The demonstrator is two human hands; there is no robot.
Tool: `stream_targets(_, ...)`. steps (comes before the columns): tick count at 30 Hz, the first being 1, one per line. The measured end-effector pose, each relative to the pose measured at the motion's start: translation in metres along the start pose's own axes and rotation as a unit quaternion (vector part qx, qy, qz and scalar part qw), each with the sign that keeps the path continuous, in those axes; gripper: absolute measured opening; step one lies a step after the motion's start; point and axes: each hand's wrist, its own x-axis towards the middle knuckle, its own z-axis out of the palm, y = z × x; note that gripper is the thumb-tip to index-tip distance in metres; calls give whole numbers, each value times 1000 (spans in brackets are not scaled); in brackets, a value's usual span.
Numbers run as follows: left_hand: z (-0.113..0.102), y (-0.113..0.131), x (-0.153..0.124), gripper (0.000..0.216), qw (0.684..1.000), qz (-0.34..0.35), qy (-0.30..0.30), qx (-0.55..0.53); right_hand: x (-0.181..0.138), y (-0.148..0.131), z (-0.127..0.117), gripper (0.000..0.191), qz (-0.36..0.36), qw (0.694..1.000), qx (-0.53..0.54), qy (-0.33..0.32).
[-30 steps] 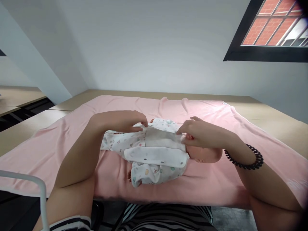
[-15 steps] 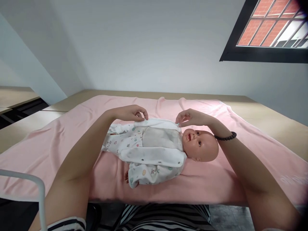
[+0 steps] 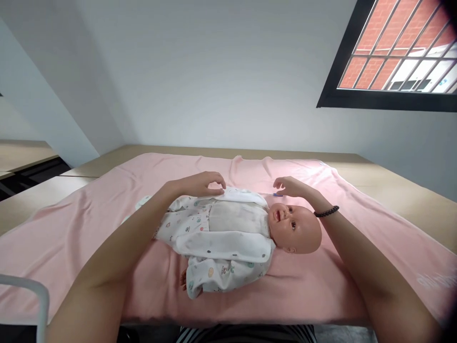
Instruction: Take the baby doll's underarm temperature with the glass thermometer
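A baby doll (image 3: 299, 227) lies on its back on a pink blanket (image 3: 89, 214), head to the right. It wears a white printed onesie (image 3: 214, 267), open down the front so the grey cloth torso (image 3: 237, 216) shows. My left hand (image 3: 198, 185) has its fingers curled on the onesie's far flap (image 3: 243, 194), which is folded outward. My right hand (image 3: 291, 186) hovers just beyond the doll's head, fingers apart and loosely curved, with nothing in it. A black coil band (image 3: 326, 211) is on that wrist. The near flap (image 3: 223, 240) lies spread toward me.
The blanket covers a wooden table (image 3: 396, 178) set against a white wall. A white metal rail (image 3: 24, 283) shows at the lower left. A window (image 3: 400, 52) is at the upper right. Another wooden surface (image 3: 21, 155) lies far left.
My hands spread the onesie's far flap outward across the chest. My right hand then let go and lifted away past the doll's head, which it had been covering. The view tilted slightly.
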Motion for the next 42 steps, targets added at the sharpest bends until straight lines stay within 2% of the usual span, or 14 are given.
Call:
stream_targets(3,15,15,8,41,999,27,28,18,6,15,9,8,33,999,-40,-17)
stream_targets(9,43,30,22,24,991,77,76,79,10,16,14,14,31,998,-54,-5)
stream_targets(13,49,29,25,23,987,76,107,97,4,12,-5,5,14,999,-9,38)
stream_targets(17,50,25,27,25,984,68,142,79,-11,-1,-38,22,-5,993,60,104)
stream_targets(20,49,21,29,25,984,65,157,53,-29,-27,-56,30,-57,970,197,134)
stream_targets(22,49,20,29,24,983,65,167,40,-42,-48,-61,31,-94,965,222,99)
stream_targets(24,49,20,30,23,982,66,176,30,-50,-68,-60,30,-105,977,187,18)
stream_targets(26,50,20,30,23,981,67,178,23,-53,-82,-55,24,-107,986,122,-29)
stream_targets(29,50,21,30,22,982,65,175,20,-50,-89,-45,13,-91,995,26,-11)
stream_targets(31,49,22,29,22,983,64,174,22,-45,-88,-40,11,-70,998,0,3)
stream_targets(35,50,23,29,22,980,71,183,31,-39,-81,-36,6,-59,998,1,-20)
stream_targets(42,55,22,32,22,978,90,183,32,-30,-78,-23,15,-88,993,30,-69)
